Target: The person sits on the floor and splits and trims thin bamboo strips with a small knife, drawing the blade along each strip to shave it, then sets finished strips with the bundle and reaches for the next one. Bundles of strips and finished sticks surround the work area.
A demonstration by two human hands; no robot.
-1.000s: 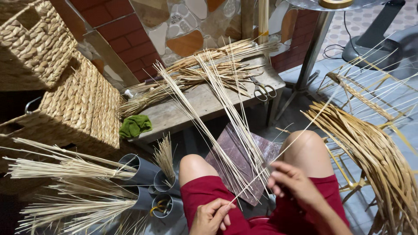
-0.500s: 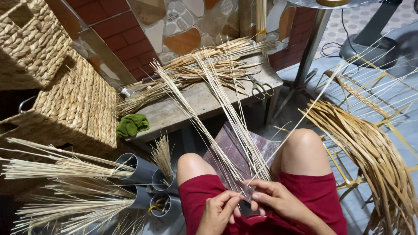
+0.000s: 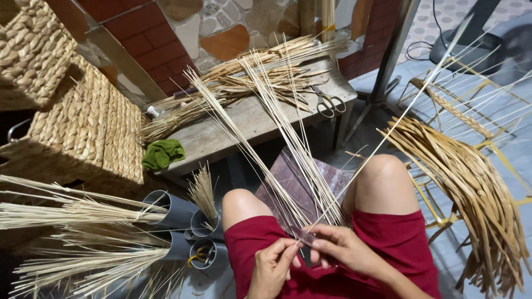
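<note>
Between the knees, low in the view, both hands meet over the red shorts (image 3: 399, 243). Left hand (image 3: 272, 266) pinches the near ends of a bunch of thin pale sticks (image 3: 288, 149) between thumb and fingertips; right hand (image 3: 346, 249) closes its fingers on the same ends from the other side, so both are grasping the bunch where it converges. From that point the sticks fan up and away over a dark purple board (image 3: 299, 177) lying between the legs, their far tips spreading above a wooden bench (image 3: 244, 119). One long stick (image 3: 399, 116) runs off alone from the hands toward the upper right.

On the bench lies a heap of flat dried straw (image 3: 249, 77), with scissors (image 3: 327, 102) near its right end and a green cloth (image 3: 162, 154) at its left front corner. Left of the bench stand two woven baskets (image 3: 77, 127), one stacked behind the other. Below them, grey tubes (image 3: 183, 216) lie and stand beside the left knee, each holding bundles of pale sticks that stick out to the left; a short tuft rises from one upright tube. Right of the right knee a thick sheaf of tan reeds (image 3: 471, 188) curves down across a yellow metal frame (image 3: 499, 149) on the tiled floor.
</note>
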